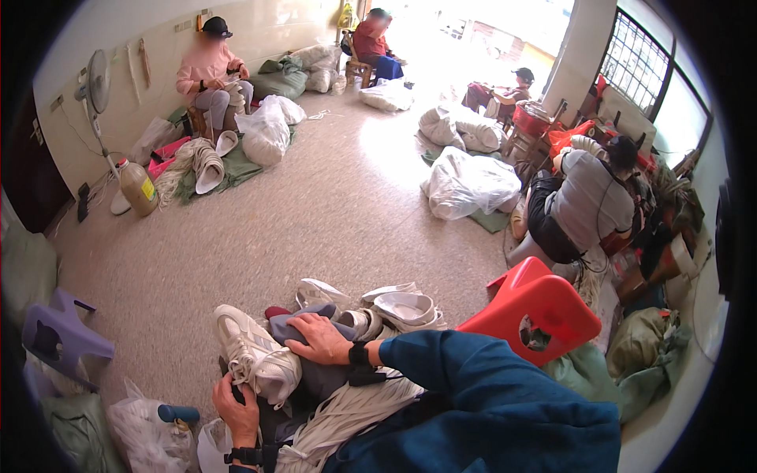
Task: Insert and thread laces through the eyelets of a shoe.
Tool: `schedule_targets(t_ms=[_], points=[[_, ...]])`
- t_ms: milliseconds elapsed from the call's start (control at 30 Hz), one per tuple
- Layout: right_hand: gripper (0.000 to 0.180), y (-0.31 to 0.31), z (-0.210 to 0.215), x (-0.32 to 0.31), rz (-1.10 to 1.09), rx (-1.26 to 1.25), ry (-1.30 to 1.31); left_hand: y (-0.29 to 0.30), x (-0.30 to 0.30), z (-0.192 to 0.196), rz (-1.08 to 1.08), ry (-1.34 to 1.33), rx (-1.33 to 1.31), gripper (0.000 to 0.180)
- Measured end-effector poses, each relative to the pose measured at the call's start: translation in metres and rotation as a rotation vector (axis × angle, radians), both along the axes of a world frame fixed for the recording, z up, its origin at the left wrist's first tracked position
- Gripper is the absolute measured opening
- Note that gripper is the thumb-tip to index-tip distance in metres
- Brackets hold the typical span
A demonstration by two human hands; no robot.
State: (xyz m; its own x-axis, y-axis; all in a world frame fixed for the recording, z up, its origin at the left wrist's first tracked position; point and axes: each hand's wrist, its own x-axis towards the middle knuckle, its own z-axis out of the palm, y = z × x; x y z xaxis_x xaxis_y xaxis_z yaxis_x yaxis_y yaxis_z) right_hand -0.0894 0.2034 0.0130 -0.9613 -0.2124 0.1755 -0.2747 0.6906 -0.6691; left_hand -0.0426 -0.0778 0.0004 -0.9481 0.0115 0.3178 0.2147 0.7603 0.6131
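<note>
two hands on one white sneaker: left hand gripping its near end, right hand flat on grey cloth just beside, long axis running away leftward.

A big yellowish plastic jug with a yellow label stands on the floor at the far left, near the fan. White plastic bags full of material lie further right, and 1 more is near left.

White laced sneaker lying on its side on the lap, grey fabric piece just beside it
</note>
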Motion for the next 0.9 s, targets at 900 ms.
schedule_targets(t_ms=[900], points=[[0.056, 0.001, -0.002, 0.001, -0.013, 0.002, 0.018, 0.001, -0.002, -0.003, 0.027, -0.055, -0.027, 0.041]])
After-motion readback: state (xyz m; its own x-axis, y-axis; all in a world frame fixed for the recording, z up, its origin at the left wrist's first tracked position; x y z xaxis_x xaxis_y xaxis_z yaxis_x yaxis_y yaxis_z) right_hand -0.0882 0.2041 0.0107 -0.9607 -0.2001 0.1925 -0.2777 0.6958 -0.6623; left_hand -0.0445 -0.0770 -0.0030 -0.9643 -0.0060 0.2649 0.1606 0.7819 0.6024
